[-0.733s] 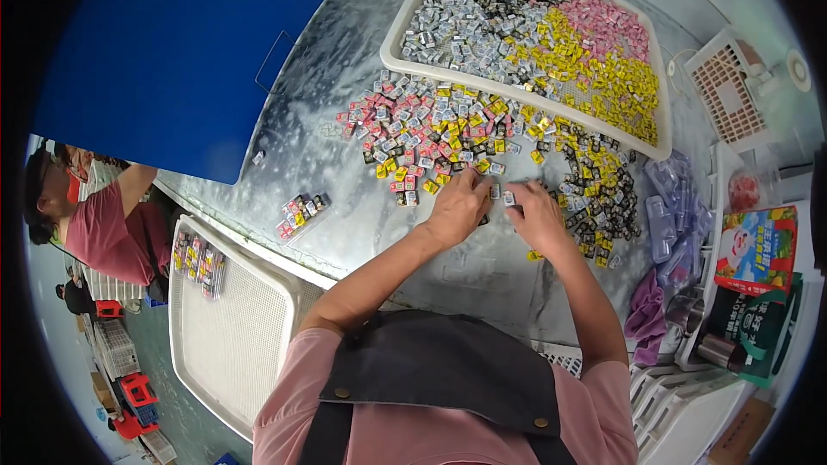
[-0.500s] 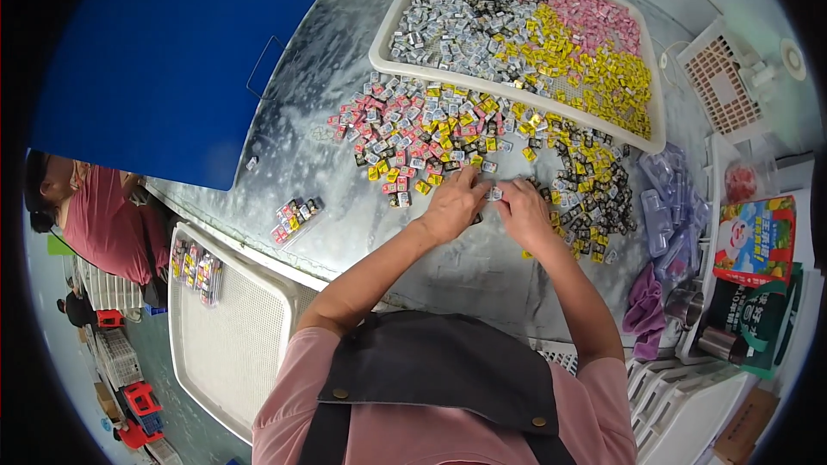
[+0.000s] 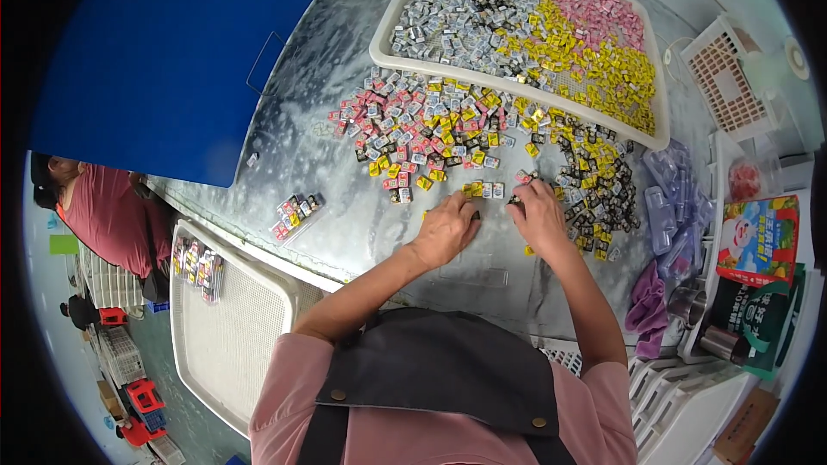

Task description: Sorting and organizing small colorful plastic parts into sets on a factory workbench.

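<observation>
Small block-shaped packets in pink, yellow, white and black lie in a loose heap [image 3: 422,125] beyond my hands, with a darker heap [image 3: 594,194] to the right. A short row of yellow and white packets [image 3: 482,190] lies between my hands. My left hand [image 3: 446,230] is at the near left of this row, fingers curled down; a dark bit shows by its thumb, too small to make out. To the right, my right hand [image 3: 540,215] pinches at a pink-and-white packet [image 3: 524,177], with a dark packet at its thumb. A clear plastic case [image 3: 474,277] lies before me.
A white tray [image 3: 517,81] of colour-sorted packets stands at the back. A filled clear case [image 3: 295,218] lies left; another white tray [image 3: 233,336] with filled cases stands lower. A blue panel [image 3: 164,60] covers the far left. Clear plastic cases [image 3: 672,202] and a purple cloth [image 3: 646,306] lie right.
My hands have moved apart: the left drew back to the near left, the right shifted right. The row of yellow and white packets between them has come into view.
</observation>
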The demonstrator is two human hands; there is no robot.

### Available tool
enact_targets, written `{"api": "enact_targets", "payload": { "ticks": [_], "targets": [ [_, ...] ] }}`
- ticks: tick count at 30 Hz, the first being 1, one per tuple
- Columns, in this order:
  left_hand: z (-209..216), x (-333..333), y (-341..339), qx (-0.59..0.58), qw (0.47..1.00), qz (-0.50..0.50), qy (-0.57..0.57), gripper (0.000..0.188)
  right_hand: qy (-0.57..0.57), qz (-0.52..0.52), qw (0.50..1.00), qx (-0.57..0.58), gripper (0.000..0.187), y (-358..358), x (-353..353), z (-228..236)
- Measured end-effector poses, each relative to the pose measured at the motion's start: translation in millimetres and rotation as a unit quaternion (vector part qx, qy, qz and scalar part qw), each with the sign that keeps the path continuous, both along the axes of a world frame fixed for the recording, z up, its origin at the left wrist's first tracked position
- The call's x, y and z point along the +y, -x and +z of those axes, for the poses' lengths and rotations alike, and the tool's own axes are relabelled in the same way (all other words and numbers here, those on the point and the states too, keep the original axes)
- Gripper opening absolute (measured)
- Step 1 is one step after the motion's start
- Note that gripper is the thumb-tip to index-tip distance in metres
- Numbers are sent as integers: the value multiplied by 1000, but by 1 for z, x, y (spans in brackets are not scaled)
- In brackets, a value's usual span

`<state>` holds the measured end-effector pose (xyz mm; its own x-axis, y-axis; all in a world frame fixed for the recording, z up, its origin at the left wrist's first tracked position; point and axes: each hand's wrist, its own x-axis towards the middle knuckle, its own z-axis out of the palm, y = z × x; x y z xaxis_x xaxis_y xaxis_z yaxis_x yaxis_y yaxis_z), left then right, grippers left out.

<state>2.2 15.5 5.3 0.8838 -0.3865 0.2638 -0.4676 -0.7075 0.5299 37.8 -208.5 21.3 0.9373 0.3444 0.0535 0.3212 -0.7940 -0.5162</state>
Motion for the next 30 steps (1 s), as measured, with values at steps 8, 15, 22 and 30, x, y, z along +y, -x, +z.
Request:
{"api": "enact_targets", "payload": {
  "ticks": [8, 15, 22, 30],
  "targets": [
    [-6, 18, -9, 69, 986, 149, 31, 26, 4, -5, 1000, 4, 33, -5, 8, 7],
    [-5, 18, -19, 52, 989, 119, 64, 40, 41, -16, 999, -3, 30, -24, -4, 7],
    [-2, 22, -24, 76, 995, 57, 30, 41, 97, -16, 995, 30, 27, -26, -10, 0],
    [-1, 19, -20, 90, 992, 80, 39, 39, 73, -54, 996, -3, 37, 9, -4, 20]
  ]
}}
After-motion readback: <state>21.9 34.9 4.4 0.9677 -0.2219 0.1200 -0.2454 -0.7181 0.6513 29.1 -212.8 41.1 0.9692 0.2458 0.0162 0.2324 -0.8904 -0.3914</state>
